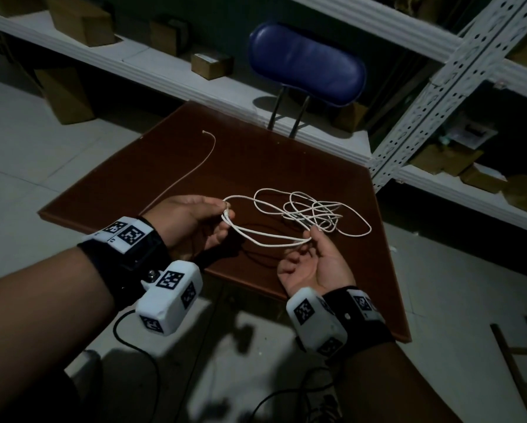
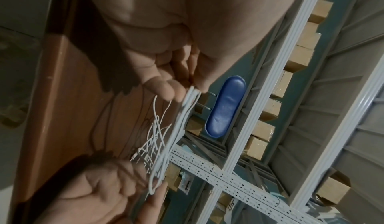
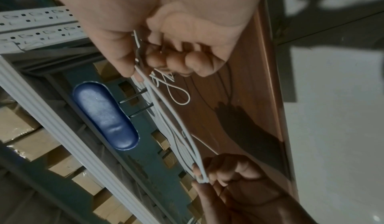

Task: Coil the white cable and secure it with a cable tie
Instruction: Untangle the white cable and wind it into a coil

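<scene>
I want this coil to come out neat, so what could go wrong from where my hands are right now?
1. The rest of the cable lies in a crossed heap on the table; pulling it in may drag a knot.
2. The left hand only pinches the loops at one end, and the right hand holds the other end loosely, so loops could slip off.
3. No cable tie is clearly visible; letting go to fetch one could spring the coil open.

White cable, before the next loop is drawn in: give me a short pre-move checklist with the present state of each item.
1. Left hand pinches the loop bundle of the white cable: ok.
2. Right hand holds the loops' other end: ok.
3. Held loops even: ok.
4. Slack on the table free of tangles: not ok, strands cross in a heap.
5. Far end free: ok.
6. Cable tie within reach: cannot tell, none identifiable.
</scene>
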The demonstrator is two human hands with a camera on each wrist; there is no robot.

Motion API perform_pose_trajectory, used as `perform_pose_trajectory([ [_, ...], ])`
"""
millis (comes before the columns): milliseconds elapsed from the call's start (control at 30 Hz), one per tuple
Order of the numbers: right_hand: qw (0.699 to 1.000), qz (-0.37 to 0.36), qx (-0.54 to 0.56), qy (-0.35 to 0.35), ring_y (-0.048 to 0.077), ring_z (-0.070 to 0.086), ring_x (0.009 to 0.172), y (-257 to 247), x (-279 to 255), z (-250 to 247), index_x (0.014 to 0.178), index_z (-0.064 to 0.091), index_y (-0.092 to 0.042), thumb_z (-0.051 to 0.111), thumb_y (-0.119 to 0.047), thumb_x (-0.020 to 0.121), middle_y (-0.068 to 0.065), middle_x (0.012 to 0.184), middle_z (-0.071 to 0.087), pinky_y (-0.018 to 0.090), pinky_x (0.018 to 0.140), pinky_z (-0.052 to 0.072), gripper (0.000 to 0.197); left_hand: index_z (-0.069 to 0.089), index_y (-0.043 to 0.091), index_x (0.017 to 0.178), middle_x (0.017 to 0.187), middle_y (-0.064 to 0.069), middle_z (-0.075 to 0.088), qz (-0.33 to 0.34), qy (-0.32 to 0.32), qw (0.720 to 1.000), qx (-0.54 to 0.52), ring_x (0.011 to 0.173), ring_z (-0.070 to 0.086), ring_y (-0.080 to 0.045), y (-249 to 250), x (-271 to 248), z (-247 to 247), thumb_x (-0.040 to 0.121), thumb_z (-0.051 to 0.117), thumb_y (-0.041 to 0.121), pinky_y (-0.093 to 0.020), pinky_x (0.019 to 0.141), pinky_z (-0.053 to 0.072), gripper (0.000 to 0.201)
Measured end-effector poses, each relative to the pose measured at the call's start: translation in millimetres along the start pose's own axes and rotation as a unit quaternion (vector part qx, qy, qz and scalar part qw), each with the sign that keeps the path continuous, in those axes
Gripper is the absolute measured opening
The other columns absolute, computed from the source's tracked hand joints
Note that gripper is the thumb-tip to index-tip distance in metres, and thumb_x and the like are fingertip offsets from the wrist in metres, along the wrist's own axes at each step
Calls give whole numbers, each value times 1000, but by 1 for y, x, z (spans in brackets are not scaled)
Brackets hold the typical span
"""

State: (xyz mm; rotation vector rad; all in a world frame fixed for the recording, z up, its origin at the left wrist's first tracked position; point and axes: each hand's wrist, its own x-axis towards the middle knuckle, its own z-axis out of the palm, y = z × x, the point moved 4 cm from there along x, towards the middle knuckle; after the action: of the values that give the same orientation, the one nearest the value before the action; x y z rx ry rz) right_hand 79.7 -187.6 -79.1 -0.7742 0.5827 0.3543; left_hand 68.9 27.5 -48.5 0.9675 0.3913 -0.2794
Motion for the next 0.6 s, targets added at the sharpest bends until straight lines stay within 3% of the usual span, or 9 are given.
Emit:
perform_pose_trajectory([
  [133,999,-31,-11,2,15,60,64,2,-3,4,82,59,-18,63,-34,95,-3,66,71,27,56,47,22,59,1,99,83,-15,65,9,16,998,-65,73,75,-27,-1,1,1,97,51,0,-38,69,63,8],
  [233,1000,-22,-4,6,15,57,68,3,-7,6,81,59,-16,61,-32,97,-3,63,70,30,63,50,23,57,-2,105,86,-18,67,9,17,994,-107,78,76,-33,0,-2,4,98,50,-2,-42,62,63,10],
  [367,1000,-6,-18,13,14,56,67,5,-8,5,82,62,-15,62,-31,97,-3,63,68,29,64,47,22,55,-2,116,85,-16,63,-3,15,994,-104,65,74,-25,-5,1,5,98,51,0,-42,66,63,19],
  [467,1000,-2,-15,14,14,57,67,3,-8,5,84,63,-13,63,-29,96,-1,66,71,30,65,49,20,57,-2,111,84,-14,62,-12,23,996,-86,60,70,-20,-7,4,2,97,52,0,-39,63,63,14],
  [600,1000,-1,-16,18,15,57,66,0,-7,4,84,60,-14,62,-21,95,0,65,71,30,64,48,13,59,-2,105,77,-13,62,-19,34,998,-45,67,60,-19,-11,5,-1,97,53,2,-32,56,60,11],
])
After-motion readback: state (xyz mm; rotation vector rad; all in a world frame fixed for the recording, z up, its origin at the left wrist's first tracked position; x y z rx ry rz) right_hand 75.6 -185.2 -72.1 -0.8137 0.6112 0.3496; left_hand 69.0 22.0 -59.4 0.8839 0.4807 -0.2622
